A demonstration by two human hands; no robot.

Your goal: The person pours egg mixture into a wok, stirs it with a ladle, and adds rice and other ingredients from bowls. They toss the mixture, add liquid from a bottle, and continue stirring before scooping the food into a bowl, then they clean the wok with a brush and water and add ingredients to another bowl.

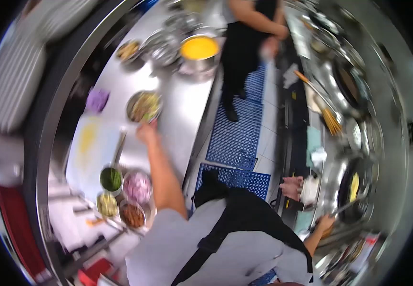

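Bowl (129, 109) on left counter (180, 119) beyond chopping board (78, 155), pan (344, 190) at right.

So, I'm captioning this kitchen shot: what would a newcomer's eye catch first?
Probably the bright yellow contents of the pot toward the counter's far end, then the blue mats on the floor. Next, perhaps, the wearer's spread arms: left hand at a bowl on the counter, right hand by the pan opposite.

Bright light glares off the steel counter (177, 121) around the left fingers (145, 127). They are blurred; well outward, distortion curves the edges into darkness.
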